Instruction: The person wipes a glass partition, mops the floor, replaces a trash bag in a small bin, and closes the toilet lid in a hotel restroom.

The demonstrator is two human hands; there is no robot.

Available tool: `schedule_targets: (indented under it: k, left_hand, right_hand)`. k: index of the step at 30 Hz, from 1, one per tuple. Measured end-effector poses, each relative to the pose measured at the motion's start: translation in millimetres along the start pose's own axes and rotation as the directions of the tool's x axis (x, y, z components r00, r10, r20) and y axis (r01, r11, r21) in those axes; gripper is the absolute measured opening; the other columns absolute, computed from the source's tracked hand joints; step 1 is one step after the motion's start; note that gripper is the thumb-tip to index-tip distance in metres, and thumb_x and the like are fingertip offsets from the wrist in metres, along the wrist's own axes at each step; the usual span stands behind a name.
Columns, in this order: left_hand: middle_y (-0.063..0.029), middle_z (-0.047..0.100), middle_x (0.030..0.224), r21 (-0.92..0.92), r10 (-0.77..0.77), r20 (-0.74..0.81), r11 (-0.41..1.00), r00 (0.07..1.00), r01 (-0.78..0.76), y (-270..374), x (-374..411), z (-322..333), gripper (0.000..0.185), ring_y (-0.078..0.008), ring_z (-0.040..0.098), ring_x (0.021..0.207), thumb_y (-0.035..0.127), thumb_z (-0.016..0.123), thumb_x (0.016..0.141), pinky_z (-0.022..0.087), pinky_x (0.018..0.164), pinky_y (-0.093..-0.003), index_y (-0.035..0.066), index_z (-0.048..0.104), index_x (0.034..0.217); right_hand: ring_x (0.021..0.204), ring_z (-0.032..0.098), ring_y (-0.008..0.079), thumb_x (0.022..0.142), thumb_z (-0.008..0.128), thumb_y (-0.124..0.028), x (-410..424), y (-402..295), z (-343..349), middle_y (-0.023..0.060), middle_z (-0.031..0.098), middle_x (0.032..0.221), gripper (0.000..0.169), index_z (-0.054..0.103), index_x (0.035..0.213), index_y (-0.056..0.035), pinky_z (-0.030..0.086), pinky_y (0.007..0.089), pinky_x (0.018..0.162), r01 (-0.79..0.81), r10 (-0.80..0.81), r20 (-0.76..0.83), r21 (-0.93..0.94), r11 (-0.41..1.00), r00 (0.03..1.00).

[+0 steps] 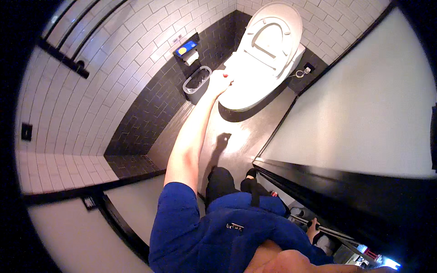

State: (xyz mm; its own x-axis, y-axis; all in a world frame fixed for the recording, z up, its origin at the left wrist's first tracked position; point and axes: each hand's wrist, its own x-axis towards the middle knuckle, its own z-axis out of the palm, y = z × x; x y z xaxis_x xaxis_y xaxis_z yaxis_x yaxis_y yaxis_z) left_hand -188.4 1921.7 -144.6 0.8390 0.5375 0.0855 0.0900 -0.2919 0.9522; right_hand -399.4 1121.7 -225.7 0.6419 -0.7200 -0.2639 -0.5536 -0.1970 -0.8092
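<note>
My left hand (220, 82) reaches out with curled fingers over the near-left side of a white toilet (252, 82). Glare hides whether the hand touches the toilet or holds something small. The toilet's seat (273, 32) is raised, showing its underside and bumpers. Down at the lower right, my right hand (313, 231) is closed around what looks like a black handle (313, 224) beside the partition, partly hidden by my blue shirt.
A grey waste bin (197, 80) stands left of the toilet, below a toilet-paper holder (190, 57) with a phone (186, 48) on top. A plug and cord (304, 71) sit at a wall socket. Frosted panels (355, 102) rise on the right. Black rails (73, 34) hang upper left.
</note>
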Motion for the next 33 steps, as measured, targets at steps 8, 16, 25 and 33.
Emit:
schedule_targets:
  k: [8, 16, 25, 33]
  left_hand:
    - [-0.003, 0.064, 0.064, 0.031, -0.053, 0.148, 0.998, 0.988, 0.049, -49, 144, -10, 0.016, -0.0084, 0.057, 0.058, 0.013, 0.067, 0.081, 0.047, 0.056, -0.024, -0.001, 0.068, 0.074]
    - [-0.0009, 0.063, 0.067, 0.042, -0.203, 0.348, 0.979, 0.915, 0.202, -119, 270, 50, 0.016, -0.008, 0.056, 0.059, 0.016, 0.067, 0.087, 0.046, 0.056, -0.0239, 0.002, 0.07, 0.079]
    - [-0.0109, 0.068, 0.092, 0.315, -0.479, 0.602, 0.878, 0.639, 0.361, -227, 324, 128, 0.056, -0.0168, 0.063, 0.075, 0.005, 0.059, 0.082, 0.052, 0.069, -0.0312, 0.004, 0.044, 0.136]
    - [-0.0138, 0.066, 0.096, 0.413, -0.29, 0.892, 0.21, 0.347, -0.886, -255, 376, 136, 0.042, -0.0262, 0.065, 0.091, 0.011, 0.055, 0.085, 0.052, 0.074, -0.0389, 0.004, 0.052, 0.126]
  right_hand:
    - [0.083, 0.058, 0.018, 0.081, 0.073, -0.038, -83, 35, 47, 0.007, 0.065, 0.09, 0.034, 0.064, 0.093, -0.0076, 0.044, 0.0383, 0.07, -0.104, 0.107, -0.184, 0.023, 0.994, 0.977]
    - [0.107, 0.052, 0.0189, 0.086, 0.068, -0.034, -195, 22, 136, 0.009, 0.054, 0.118, 0.043, 0.054, 0.118, -0.0093, 0.042, 0.0352, 0.093, -0.266, 0.352, -0.182, 0.374, 0.889, 0.918]
    - [0.107, 0.052, 0.0209, 0.085, 0.069, -0.038, -281, -12, 197, 0.0074, 0.057, 0.113, 0.042, 0.058, 0.112, -0.0075, 0.043, 0.0377, 0.093, -0.213, 0.214, -0.383, 0.045, 0.976, 0.899]
    - [0.102, 0.056, 0.0167, 0.091, 0.062, -0.037, -290, -108, 341, 0.0048, 0.059, 0.116, 0.039, 0.06, 0.116, -0.0062, 0.048, 0.0358, 0.087, -0.348, 0.553, -0.463, 0.458, 0.818, 0.692]
